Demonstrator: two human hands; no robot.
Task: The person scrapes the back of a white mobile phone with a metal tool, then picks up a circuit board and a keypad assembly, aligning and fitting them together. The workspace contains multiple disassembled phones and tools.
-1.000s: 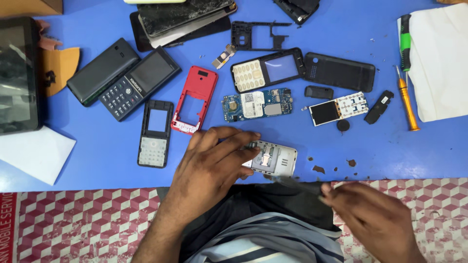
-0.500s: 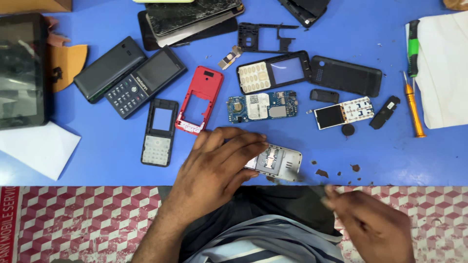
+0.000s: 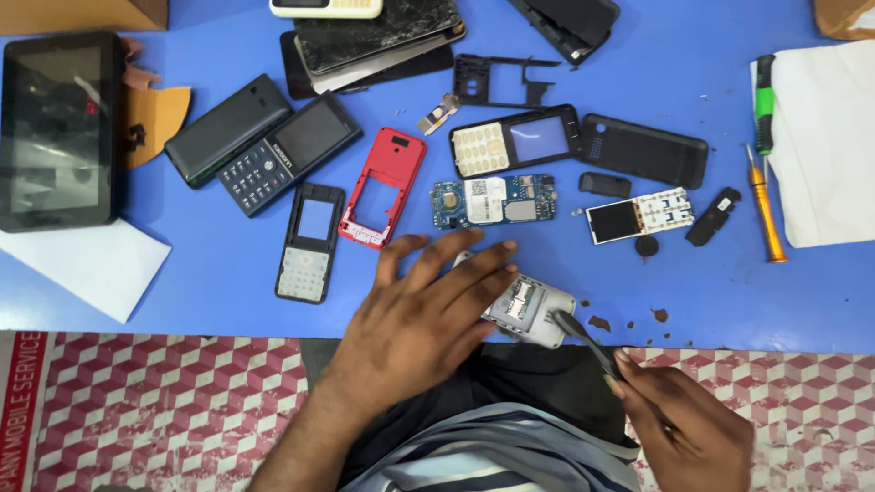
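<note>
My left hand lies flat, fingers spread, pressing a silver-grey phone body onto the blue table near its front edge. The phone's open back faces up, showing a metal card slot. My right hand grips a thin dark tool whose tip touches the phone body's lower right corner. Small dark crumbs lie just right of the phone.
Phone parts cover the table: a red frame, a blue circuit board, a black keypad front, a display module, a black back cover. A tablet lies far left, an orange screwdriver and white paper right.
The view has shifted slightly. My right hand has brought the dark tool up to the phone body's corner. My left hand stays pressed on the phone.
</note>
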